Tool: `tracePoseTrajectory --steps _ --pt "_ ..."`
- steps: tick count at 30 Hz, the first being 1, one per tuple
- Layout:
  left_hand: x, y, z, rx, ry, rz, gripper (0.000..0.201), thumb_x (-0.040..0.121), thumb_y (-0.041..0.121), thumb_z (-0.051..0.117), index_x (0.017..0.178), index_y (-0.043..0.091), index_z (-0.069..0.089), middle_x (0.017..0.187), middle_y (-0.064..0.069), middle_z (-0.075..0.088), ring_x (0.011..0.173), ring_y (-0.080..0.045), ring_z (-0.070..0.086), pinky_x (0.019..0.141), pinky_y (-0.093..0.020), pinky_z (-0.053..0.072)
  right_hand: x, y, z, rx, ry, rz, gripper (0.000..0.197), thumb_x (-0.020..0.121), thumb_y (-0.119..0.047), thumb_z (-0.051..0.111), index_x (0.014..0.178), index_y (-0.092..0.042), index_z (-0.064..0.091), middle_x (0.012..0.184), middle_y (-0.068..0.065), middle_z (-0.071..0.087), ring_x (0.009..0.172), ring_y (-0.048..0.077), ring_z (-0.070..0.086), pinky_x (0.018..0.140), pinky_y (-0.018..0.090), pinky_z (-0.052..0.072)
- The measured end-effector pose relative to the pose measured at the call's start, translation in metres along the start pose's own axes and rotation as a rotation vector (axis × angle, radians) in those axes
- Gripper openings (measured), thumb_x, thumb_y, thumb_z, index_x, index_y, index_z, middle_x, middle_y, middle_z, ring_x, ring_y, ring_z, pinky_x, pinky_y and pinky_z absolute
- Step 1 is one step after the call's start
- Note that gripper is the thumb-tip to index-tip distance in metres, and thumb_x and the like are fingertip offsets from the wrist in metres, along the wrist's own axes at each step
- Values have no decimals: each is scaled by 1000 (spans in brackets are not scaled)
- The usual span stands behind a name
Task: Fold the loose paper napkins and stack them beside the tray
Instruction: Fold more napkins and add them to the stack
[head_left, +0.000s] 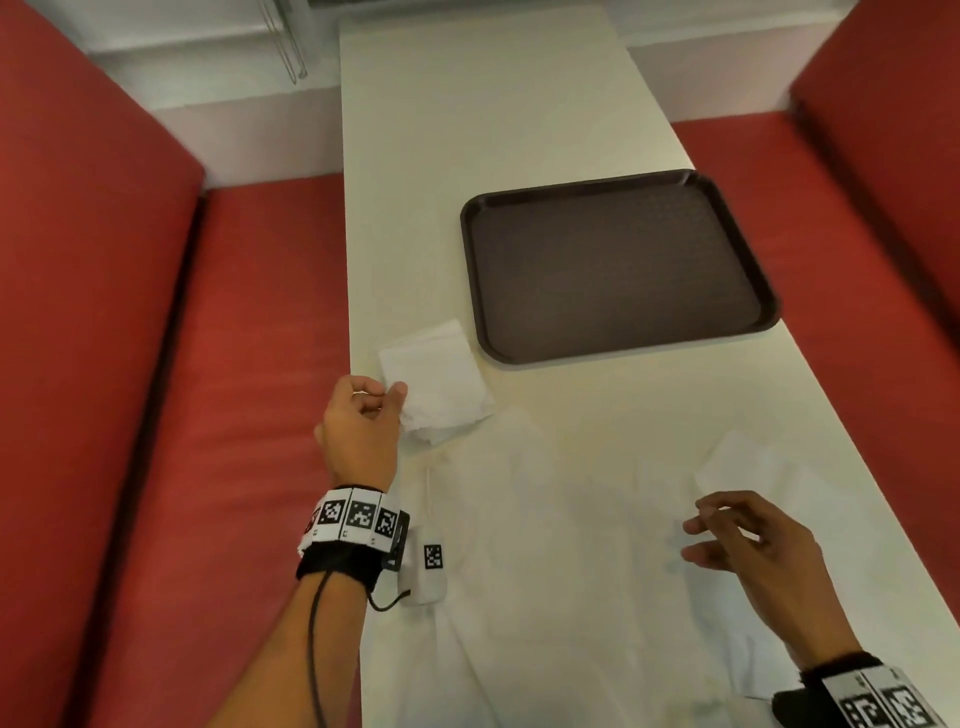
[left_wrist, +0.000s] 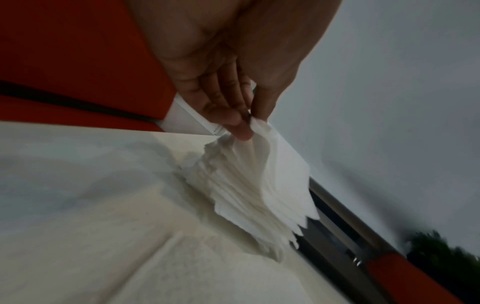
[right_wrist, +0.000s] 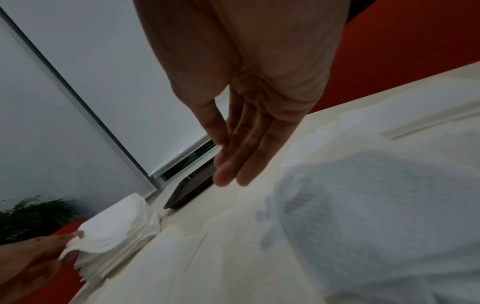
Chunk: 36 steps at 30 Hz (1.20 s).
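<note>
A stack of folded white napkins (head_left: 439, 382) lies on the table just left of the dark brown tray (head_left: 618, 267). My left hand (head_left: 382, 402) pinches the near-left corner of the stack's top napkin (left_wrist: 262, 162) between thumb and fingers and lifts it a little; the same pinch shows in the right wrist view, left hand (right_wrist: 70, 241). Loose unfolded napkins (head_left: 561, 525) lie flat over the near table. My right hand (head_left: 698, 535) hovers over them with relaxed, nearly straight fingers (right_wrist: 233, 162) and holds nothing.
The white table (head_left: 493, 114) is narrow, with red bench seats (head_left: 244, 364) on both sides. The tray (right_wrist: 187, 193) is empty. A small white tagged device (head_left: 432, 569) on a cable lies beside my left wrist. A green plant (right_wrist: 33, 214) stands beyond the far bench.
</note>
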<state>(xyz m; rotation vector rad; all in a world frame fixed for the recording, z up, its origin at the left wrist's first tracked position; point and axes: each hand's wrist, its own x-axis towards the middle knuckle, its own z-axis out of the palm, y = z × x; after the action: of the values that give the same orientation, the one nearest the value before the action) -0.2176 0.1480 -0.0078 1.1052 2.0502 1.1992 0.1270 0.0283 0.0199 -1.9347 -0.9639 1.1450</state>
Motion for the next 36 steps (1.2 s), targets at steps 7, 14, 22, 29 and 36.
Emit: tracePoseTrajectory --steps 7,14,22,29,36 --pt "-6 3 5 -128 32 62 19 88 21 75 90 10 60 73 1 67 60 -2 59 60 -8 47 0 8 -12 -54 9 14 12 97 -10 57 93 -13 67 77 2 76 63 24 74 66 28 62" --pt "-7 0 10 12 103 43 22 87 24 76 85 9 60 73 -1 62 64 -3 56 56 -2 37 -3 17 -19 -102 16 35 12 96 -8 58 91 -15 67 73 -1 75 60 22 73 62 28 58" --pt "-5 -7 10 136 103 70 24 86 37 75 78 18 62 75 0 64 62 -7 52 58 -16 37 -3 23 -19 -213 16 18 11 94 -13 62 89 -21 67 75 -4 74 57 15 71 60 25 54" --pt "-47 15 15 160 120 177 11 91 22 66 86 15 60 83 -9 59 69 -22 52 66 -39 48 12 64 -61 -754 196 -97 42 82 -27 77 121 -22 63 131 9 54 112 33 51 90 45 44" --pt "-187 28 69 348 -475 477 12 89 19 66 97 27 62 91 16 53 83 -4 53 72 -17 42 32 80 -73 -838 173 -124 38 83 -37 73 118 -25 62 125 6 54 108 31 50 86 44 44"
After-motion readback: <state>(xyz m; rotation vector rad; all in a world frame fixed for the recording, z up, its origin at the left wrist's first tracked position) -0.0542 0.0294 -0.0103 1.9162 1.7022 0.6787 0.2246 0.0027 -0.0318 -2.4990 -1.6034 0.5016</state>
